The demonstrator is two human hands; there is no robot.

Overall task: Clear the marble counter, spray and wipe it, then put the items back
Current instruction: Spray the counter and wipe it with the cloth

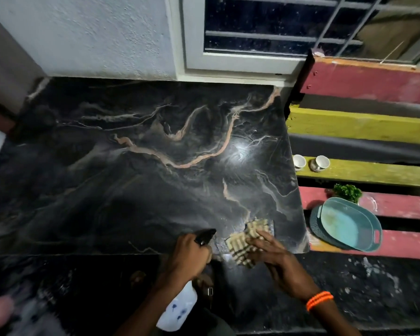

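The black marble counter with pale veins fills the middle of the head view. My left hand grips a spray bottle by its black nozzle head at the counter's front edge; the white body hangs below my wrist. Just to its right my right hand lies with straight fingers on a beige checked cloth, pressing it onto the counter near the front right corner.
Right of the counter stands a red and yellow slatted bench. On it are two white cups, a small green plant and a teal basket tray. A barred window is behind the counter.
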